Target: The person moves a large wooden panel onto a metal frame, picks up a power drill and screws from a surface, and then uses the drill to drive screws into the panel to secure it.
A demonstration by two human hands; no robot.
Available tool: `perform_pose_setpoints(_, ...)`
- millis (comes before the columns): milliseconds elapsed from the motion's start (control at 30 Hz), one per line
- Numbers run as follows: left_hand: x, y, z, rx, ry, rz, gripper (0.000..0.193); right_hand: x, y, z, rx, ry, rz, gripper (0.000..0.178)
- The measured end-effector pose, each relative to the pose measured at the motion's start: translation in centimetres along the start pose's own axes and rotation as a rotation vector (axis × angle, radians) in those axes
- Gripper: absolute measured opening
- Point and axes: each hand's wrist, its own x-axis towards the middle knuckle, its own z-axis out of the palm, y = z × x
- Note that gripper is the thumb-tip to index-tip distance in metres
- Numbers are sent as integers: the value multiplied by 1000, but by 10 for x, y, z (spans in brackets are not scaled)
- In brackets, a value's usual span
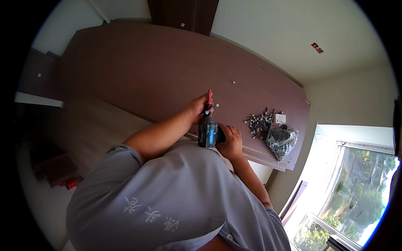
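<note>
A cordless drill (208, 133), dark with blue side panels, is held in front of my chest above the near edge of a large brown board (150, 71). My right hand (231, 143) is closed round its grip, which the fingers mostly hide. My left hand (198, 108) is closed at the drill's nose, around a red rod-shaped piece (210, 97) that points away from me. Where this piece meets the chuck is hard to make out. Just right of the left fingers is a small white-topped fastener (217, 105). Another small white fastener (234, 82) stands farther off on the board.
On the board's right part are a pile of furniture connector fasteners (259, 123), a small white box (280, 118) and a clear plastic bag (283, 141) with dark contents. A window (351, 192) is at the lower right. Dark panels (180, 14) stand at the far wall.
</note>
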Motion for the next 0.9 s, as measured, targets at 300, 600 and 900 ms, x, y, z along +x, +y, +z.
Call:
perform_pose_setpoints(300,-5,51,-83,-72,288,94,31,24,-6,41,44,-42,73,74)
perform_pose_setpoints(600,16,109,-188,1627,546,966,24,30,-10,54,-25,-42,257,72)
perform_pose_setpoints(900,-11,122,-162,1943,348,1061,50,26,-26,40,-166,-112,400,72)
